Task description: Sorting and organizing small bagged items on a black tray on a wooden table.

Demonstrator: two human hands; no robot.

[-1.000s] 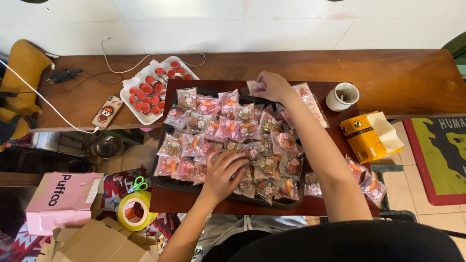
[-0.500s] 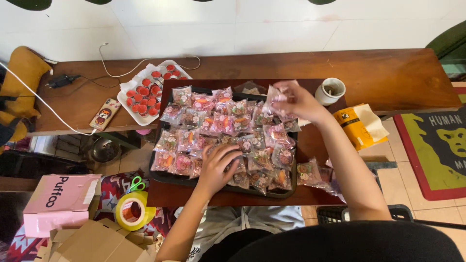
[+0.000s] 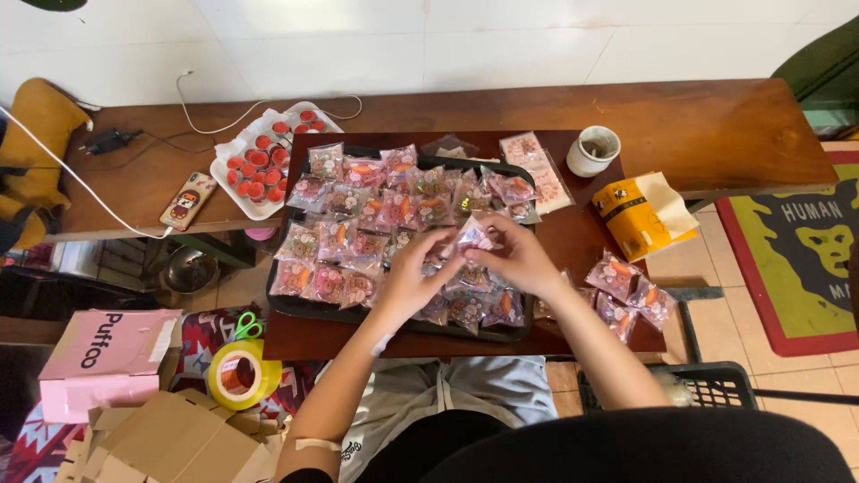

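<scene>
Two hands: left hand [image 3: 413,271] and right hand [image 3: 516,255] meet above the tray [image 3: 295,309].
Fingers: both pinch one packet [image 3: 472,236].

A: Backdrop?
B: White tiled wall [image 3: 465,40] behind a long brown wooden bench [image 3: 716,125]; a smaller dark wooden table [image 3: 573,241] stands in front, touching it.
A: Floor?
B: Pale tiles [image 3: 707,268], a red-bordered green rug [image 3: 796,241] at right, patterned cloth [image 3: 27,447] lower left. Light even, diffuse.
</scene>
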